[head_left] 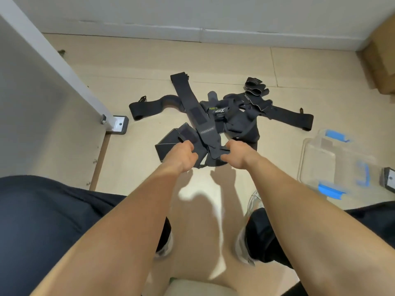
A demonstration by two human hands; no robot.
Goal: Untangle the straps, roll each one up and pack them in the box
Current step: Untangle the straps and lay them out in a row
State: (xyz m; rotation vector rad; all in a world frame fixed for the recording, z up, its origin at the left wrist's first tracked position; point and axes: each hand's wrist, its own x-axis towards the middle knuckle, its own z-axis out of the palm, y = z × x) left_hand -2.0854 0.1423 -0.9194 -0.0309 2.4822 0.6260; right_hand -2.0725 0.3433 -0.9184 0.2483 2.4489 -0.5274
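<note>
First, straps [233,122]: a black tangled heap was seen on the pale floor [149,60], in front of the person and near the middle of the view
Long strap [188,99]: it was laid over the left part of the heap, running from the hands away toward the wall
Left strap end [139,108]: it was stretched out flat to the left of the heap
Right strap end [299,120]: it was stretched out to the right of the heap, toward the box
Small bundle [254,87]: some folded pieces were piled at the far right corner of the heap, touching it
Left hand [181,155]: the fingers were curled round a wide folded piece [171,144] at the near left edge of the heap, and this piece was gripped
Right hand [235,153]: the fingers were curled as well, and a strap end [215,155] at the near edge of the heap was held in them
Box [316,159]: a clear plastic box with blue clips [330,190] was placed on the floor, to the right of the hands and apart from the heap; it was blurred, so it could not be told if the lid was on
Left side: a white furniture leg was fixed to the floor by a grey bracket [118,124]
Far right corner: brown cardboard [382,60] was seen by the wall
</note>
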